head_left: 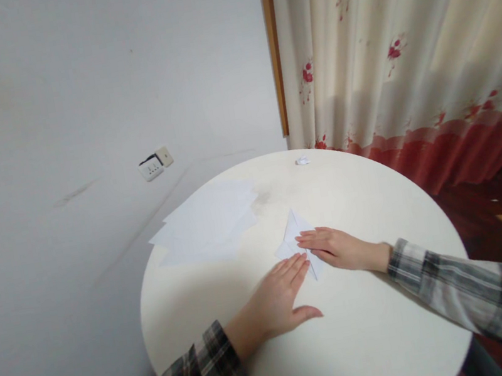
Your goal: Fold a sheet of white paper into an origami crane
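Left grip (276,295), thumb splayed, and right grip (337,247), unclenched, lie flat, hiding parts of the folded paper (292,228).

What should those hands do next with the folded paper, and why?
Perhaps the right hand should press along a crease: its fingers already rest on the folded paper, fold lines show there, and the left hand touches the paper too, so might steady it.

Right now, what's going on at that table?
Somebody has a folded paper on the round table. The fingers of their left hand rest on its near part, and their right hand lies over its right side. Loose sheets lie to the left, and a small crumpled scrap sits near the far edge.
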`<move>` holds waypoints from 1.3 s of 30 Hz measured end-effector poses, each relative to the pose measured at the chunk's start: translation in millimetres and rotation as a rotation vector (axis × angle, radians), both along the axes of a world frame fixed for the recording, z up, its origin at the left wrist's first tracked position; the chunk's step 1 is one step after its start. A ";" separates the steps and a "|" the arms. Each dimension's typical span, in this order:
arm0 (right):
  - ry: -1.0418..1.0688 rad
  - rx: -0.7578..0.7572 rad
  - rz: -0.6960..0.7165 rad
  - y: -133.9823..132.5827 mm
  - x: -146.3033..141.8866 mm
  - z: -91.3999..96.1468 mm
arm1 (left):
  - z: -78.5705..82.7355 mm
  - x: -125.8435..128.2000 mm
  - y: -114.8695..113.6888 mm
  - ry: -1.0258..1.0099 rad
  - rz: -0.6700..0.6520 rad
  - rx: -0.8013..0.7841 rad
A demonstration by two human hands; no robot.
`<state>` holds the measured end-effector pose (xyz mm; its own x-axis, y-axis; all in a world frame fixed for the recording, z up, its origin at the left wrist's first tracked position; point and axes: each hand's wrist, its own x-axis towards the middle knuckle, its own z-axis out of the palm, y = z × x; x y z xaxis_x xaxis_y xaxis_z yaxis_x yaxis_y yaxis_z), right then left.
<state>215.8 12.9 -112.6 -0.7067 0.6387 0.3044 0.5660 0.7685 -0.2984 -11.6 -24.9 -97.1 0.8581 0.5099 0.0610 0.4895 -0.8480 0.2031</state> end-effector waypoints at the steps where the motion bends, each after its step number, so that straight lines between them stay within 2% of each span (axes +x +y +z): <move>1: 0.000 0.001 0.000 0.0 0.0 0.1 | 0.0 -0.2 -0.4 -0.002 -0.006 -0.002; 12: 0.027 -0.012 -0.002 -0.8 -0.6 1.2 | -2.8 -3.8 -2.3 -0.041 -0.049 -0.025; 31: 0.003 -0.004 0.007 0.4 -0.2 0.6 | 4.7 -1.0 -22.2 0.008 -0.025 -0.030; 39: 0.031 -0.010 0.013 0.0 0.3 -0.1 | 7.0 -2.1 -22.2 -0.097 0.005 -0.061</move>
<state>216.1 12.8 -112.7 -0.7051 0.6327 0.3201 0.5465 0.7726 -0.3233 -13.7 -47.1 -90.0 0.8471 0.5195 0.1119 0.4693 -0.8301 0.3011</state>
